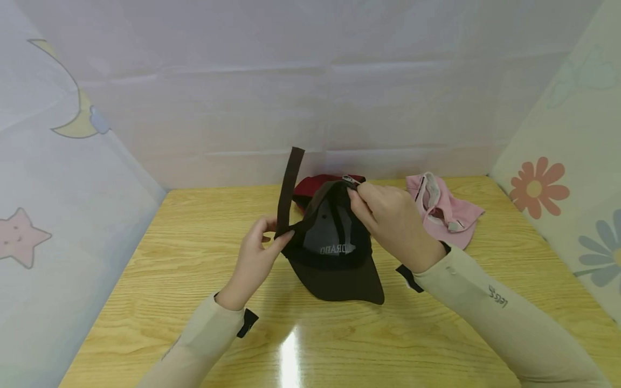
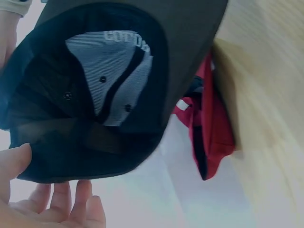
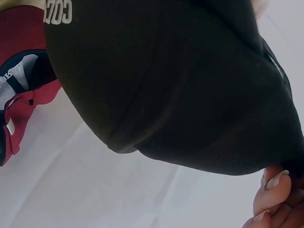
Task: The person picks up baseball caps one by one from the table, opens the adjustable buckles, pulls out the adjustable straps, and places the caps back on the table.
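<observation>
While the left hand [image 1: 253,260] pinches the cloth cap [image 1: 333,261], its flat strap [image 1: 290,183] projects.

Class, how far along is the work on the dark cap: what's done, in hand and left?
Done: the strap is free of the buckle, its loose end sticking up. In hand: the left hand holds the dark cap on the strap side; the right hand pinches the other side, by the buckle. Left: probably joining strap and buckle, as they are apart. The red cap and pink cap lie unheld.
</observation>
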Demonstrator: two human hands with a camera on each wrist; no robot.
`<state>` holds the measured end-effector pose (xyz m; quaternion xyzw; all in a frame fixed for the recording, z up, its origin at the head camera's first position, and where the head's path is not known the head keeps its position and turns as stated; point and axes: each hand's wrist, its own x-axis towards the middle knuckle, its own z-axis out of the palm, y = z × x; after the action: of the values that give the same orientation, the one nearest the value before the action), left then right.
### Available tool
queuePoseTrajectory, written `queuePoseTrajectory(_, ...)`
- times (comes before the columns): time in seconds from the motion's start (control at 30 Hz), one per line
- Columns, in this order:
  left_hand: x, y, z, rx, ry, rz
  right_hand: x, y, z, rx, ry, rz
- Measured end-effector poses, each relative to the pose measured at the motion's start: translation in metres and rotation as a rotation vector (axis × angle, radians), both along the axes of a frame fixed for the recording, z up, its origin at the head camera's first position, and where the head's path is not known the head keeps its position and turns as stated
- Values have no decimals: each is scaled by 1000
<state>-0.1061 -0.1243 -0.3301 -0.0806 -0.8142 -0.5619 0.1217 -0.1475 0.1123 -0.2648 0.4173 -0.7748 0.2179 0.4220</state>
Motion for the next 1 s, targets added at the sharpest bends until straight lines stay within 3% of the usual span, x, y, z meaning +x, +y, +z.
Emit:
queuePoseTrajectory(0.17, -2, -5, -9, -18, -33, -26, 0, 0, 1, 0, -3, -6)
queuePoseTrajectory(0.4, -3, -9, -20, 29, -127, -68, 1, 0, 1, 2, 1, -13)
queuePoseTrajectory(0.77, -6, -12, -37, 50, -201, -79, 3, 1, 1, 10, 6, -9)
queuePoseTrajectory(1.0, -11, -12, -43, 127, -285, -91, 4, 0, 1, 12, -15, -5)
